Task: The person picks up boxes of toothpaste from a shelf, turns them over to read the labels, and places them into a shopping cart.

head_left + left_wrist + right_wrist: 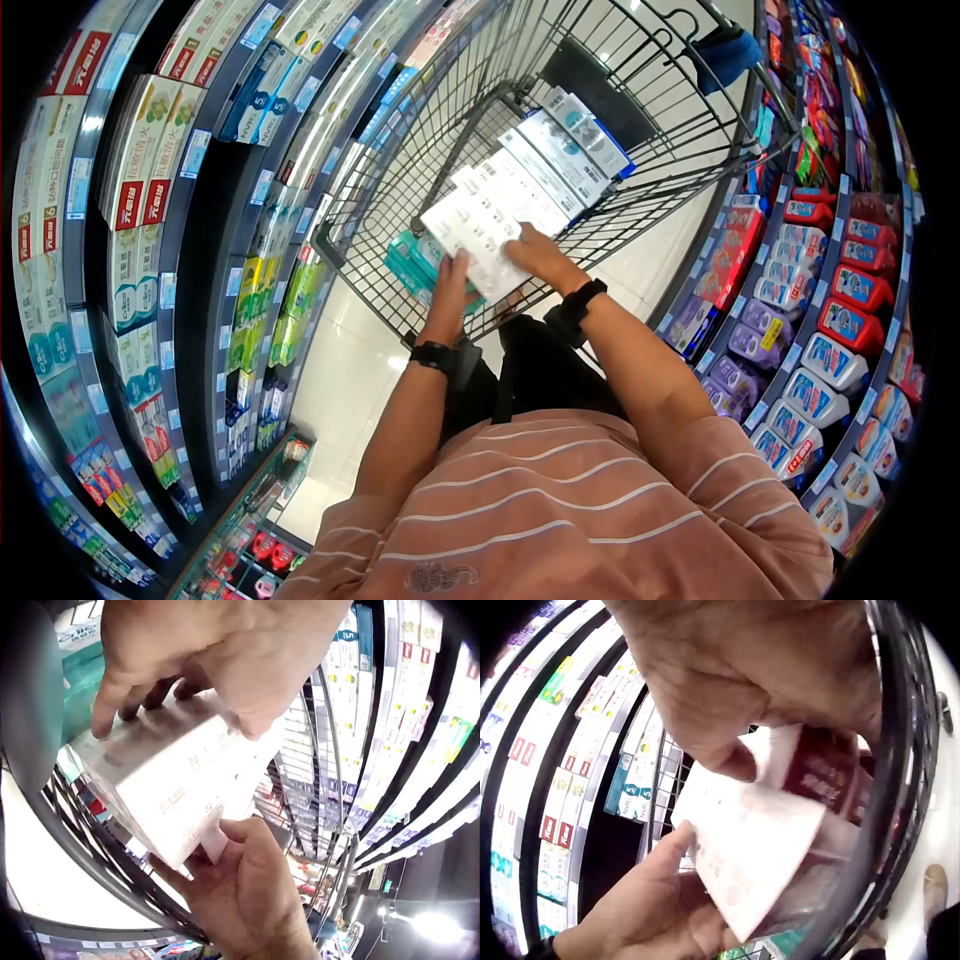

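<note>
Both hands hold a white box-shaped package (465,235) with small print over the near end of a shopping cart. In the head view my left hand (448,297) grips its near left side and my right hand (543,255) its right side. In the left wrist view, the left hand (217,652) spans the top of the package, thumb and fingers on opposite edges. There the right hand (244,892) pinches a lower corner. A dark red printed surface (817,769) shows beneath the right hand (757,675) in the right wrist view. Beside the package lies a teal pack (408,268).
The wire cart (345,225) also holds a row of white and blue boxes (560,150). Shelves of toothpaste boxes (150,170) run along the left. Bottles (835,360) fill the right shelves. A dark blue item (728,58) hangs at the cart's far rim.
</note>
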Available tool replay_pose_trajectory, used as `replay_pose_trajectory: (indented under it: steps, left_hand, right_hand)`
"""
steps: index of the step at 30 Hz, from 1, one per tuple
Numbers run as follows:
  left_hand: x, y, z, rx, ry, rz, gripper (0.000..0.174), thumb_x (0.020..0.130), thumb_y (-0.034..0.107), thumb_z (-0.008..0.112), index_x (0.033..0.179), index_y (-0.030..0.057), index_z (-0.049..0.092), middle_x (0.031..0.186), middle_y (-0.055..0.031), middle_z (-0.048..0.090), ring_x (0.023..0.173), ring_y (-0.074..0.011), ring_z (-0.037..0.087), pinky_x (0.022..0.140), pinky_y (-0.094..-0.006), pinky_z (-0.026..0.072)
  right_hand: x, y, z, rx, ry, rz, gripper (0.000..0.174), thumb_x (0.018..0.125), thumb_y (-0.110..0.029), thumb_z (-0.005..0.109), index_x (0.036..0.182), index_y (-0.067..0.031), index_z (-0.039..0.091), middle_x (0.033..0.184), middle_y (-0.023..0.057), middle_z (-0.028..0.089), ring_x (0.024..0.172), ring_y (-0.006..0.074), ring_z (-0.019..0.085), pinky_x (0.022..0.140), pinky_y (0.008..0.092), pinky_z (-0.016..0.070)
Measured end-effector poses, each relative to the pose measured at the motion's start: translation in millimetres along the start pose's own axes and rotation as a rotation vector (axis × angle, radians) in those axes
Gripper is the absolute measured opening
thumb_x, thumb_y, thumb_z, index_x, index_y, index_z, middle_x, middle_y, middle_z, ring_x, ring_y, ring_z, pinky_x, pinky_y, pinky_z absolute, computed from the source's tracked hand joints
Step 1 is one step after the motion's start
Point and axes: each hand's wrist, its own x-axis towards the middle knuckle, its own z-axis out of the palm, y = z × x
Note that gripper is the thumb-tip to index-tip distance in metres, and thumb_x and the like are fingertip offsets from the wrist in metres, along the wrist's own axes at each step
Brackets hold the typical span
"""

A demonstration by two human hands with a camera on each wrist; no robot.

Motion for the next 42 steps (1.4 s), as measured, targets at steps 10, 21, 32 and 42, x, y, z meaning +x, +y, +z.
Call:
replay_pose_trajectory:
  steps: [10, 21, 32, 42]
  left_hand:
    - [40.9, -9.9, 4.4, 0.282, 0.025, 0.036, 0.072, 0.099, 0.047, 0.059, 0.148, -0.0002, 0.036, 0.142, -0.0157, 0.053, 0.126, -0.0286, 0.056, 0.095, -0.0435, 0.0531]
    - [43.3, -2.1, 16.4, 0.446, 0.098, 0.235, 0.069, 0.095, 0.046, 0.062, 0.123, -0.0161, 0.053, 0.118, -0.0332, 0.065, 0.111, -0.0430, 0.064, 0.096, -0.0430, 0.0496]
    - [-3.3, 32.5, -44.9, 0.660, 0.371, 0.427, 0.068, 0.095, 0.046, 0.063, 0.138, -0.0044, 0.050, 0.132, -0.0252, 0.057, 0.115, -0.0362, 0.062, 0.099, -0.0438, 0.0490]
    - [-25.6, 36.8, -133.6, 0.712, 0.630, 0.362, 0.058, 0.093, 0.038, 0.068, 0.128, -0.0059, 0.054, 0.119, -0.0220, 0.059, 0.097, -0.0277, 0.065, 0.086, -0.0387, 0.0538]
  right_hand:
    - [-12.8, -22.9, -20.6, -0.809, 0.047, -0.140, 0.030, 0.093, -0.027, 0.056, 0.108, -0.0054, 0.069, 0.096, 0.0237, 0.072, 0.095, 0.0385, 0.070, 0.082, 0.0480, 0.0563]
    - [-31.6, -8.3, -21.8, -0.597, 0.059, -0.244, 0.030, 0.094, -0.027, 0.056, 0.104, -0.0012, 0.067, 0.092, 0.0235, 0.071, 0.088, 0.0415, 0.068, 0.081, 0.0504, 0.0537]
    - [-20.3, -37.6, 2.5, -0.484, 0.280, -0.410, 0.090, 0.073, -0.043, 0.086, 0.135, 0.0062, 0.043, 0.111, 0.0303, 0.061, 0.103, 0.0447, 0.062, 0.085, 0.0501, 0.0532]
    - [17.3, -62.6, 46.7, -0.650, 0.383, -0.236, 0.093, 0.066, -0.037, 0.086, 0.131, 0.0057, 0.035, 0.108, 0.0284, 0.058, 0.099, 0.0454, 0.063, 0.076, 0.0510, 0.0574]
